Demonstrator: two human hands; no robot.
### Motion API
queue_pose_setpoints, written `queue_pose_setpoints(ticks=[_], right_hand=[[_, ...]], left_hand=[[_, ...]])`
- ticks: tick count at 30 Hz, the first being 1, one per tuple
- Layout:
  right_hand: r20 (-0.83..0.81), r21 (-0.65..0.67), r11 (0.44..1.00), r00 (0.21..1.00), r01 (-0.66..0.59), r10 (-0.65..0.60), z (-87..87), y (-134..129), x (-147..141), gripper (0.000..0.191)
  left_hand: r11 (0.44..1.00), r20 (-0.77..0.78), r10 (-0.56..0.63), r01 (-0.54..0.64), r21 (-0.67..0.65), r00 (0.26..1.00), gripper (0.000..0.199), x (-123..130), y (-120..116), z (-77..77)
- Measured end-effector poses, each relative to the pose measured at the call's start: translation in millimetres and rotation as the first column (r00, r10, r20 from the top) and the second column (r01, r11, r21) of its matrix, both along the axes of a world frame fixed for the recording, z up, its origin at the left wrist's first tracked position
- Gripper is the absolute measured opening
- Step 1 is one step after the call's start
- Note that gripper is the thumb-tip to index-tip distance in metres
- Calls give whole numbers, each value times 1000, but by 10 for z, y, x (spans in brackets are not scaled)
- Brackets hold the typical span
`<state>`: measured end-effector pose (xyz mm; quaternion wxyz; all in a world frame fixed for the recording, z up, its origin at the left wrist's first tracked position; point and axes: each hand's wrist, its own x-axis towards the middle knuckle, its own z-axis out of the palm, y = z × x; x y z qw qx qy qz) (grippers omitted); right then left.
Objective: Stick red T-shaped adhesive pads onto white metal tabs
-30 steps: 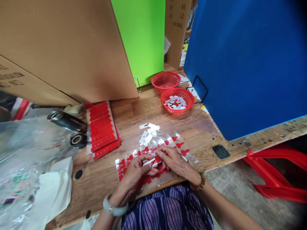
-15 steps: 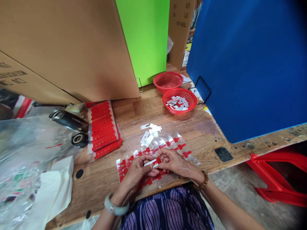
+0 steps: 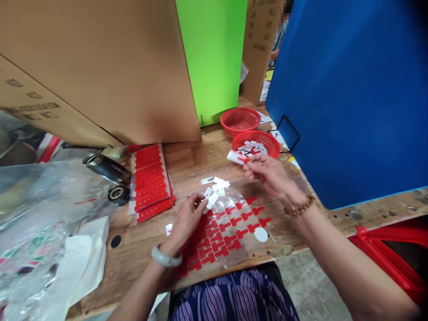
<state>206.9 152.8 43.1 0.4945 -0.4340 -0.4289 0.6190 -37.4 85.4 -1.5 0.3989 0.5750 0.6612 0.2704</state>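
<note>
My right hand [image 3: 267, 174] pinches a small white tag with a red end [image 3: 236, 157], raised in front of a red basket [image 3: 272, 154] of similar white pieces. My left hand [image 3: 190, 216] has thumb and fingertips drawn together at the near-left edge of a loose pile of white tags [image 3: 219, 185]; they close on one tag there. Below the hands lies a clear sheet with rows of red T-shaped stickers [image 3: 230, 240], its left part covered by my left hand and forearm.
A second red basket [image 3: 240, 120] stands behind the first. To the left are stacked red sticker sheets [image 3: 150, 178], a dark flask [image 3: 109, 169], its cap [image 3: 118, 195] and plastic bags [image 3: 33, 249]. Cardboard [image 3: 133, 71], a green panel [image 3: 214, 58] and a blue panel [image 3: 347, 98] rise behind.
My hands have parted. The right one has carried the tag up and right toward the basket. The left one has let go of it and moved to the loose pile.
</note>
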Motion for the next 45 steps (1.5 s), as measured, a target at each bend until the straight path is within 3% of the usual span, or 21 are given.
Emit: queue_pose_setpoints(ticks=[2,4,6,8,11,14,17,20,23,27,31,35,40,42,45], right_hand=[[3,90,980,984,176,-177,106,106,48,37],[117,202,948,955,245,-271,113,77,48,46],[268,240,957,937,162,-226,24,-67,19,45],[360,161,987,930,17,-74,-123,-274,-15,35],[449,54,995,893,-78,46,-353,-606,-51,27],[505,7,992,857,-125,105,-503,-916,-85,25],[602,81,976,790,-204,115,-584,-1209,-132,19],[741,238,904,668,-355,67,-684,-1442,-171,23],[826,391,816,552,-425,-109,-806,-1528,-199,37],[864,447,787,435,-426,-255,-873,-1406,-260,36],[864,459,795,408,-396,-295,-859,-1271,-308,30],[827,495,788,474,-365,-301,-901,-1261,-285,30],[813,488,782,527,-388,-246,-914,-1232,-214,29],[809,480,782,545,-398,-219,-876,-1208,-188,27],[800,460,791,574,-403,-173,-821,-1189,-153,22]], left_hand=[[997,-252,-27,43,59,967,26,-44,187,-57],[995,-365,-66,90,48,929,24,-50,347,-112],[993,-388,-97,116,27,917,21,-25,465,-164],[992,-391,-116,129,6,913,16,10,541,-208],[989,-401,-145,145,-31,904,6,46,603,-242],[988,-420,-149,148,-36,895,13,43,642,-237],[988,-451,-144,150,-24,881,22,25,665,-214],[987,-483,-145,159,-11,864,15,38,651,-187],[985,-495,-147,175,10,856,15,75,619,-153],[984,-463,-147,177,22,874,12,68,635,-111],[991,-376,-106,127,32,921,13,-12,698,-71],[998,-198,-36,44,34,979,23,-93,680,34],[997,100,37,-44,68,994,14,-182,463,280],[993,348,79,-103,52,934,17,-196,312,358],[981,676,188,-165,-100,712,23,-168,61,387]])
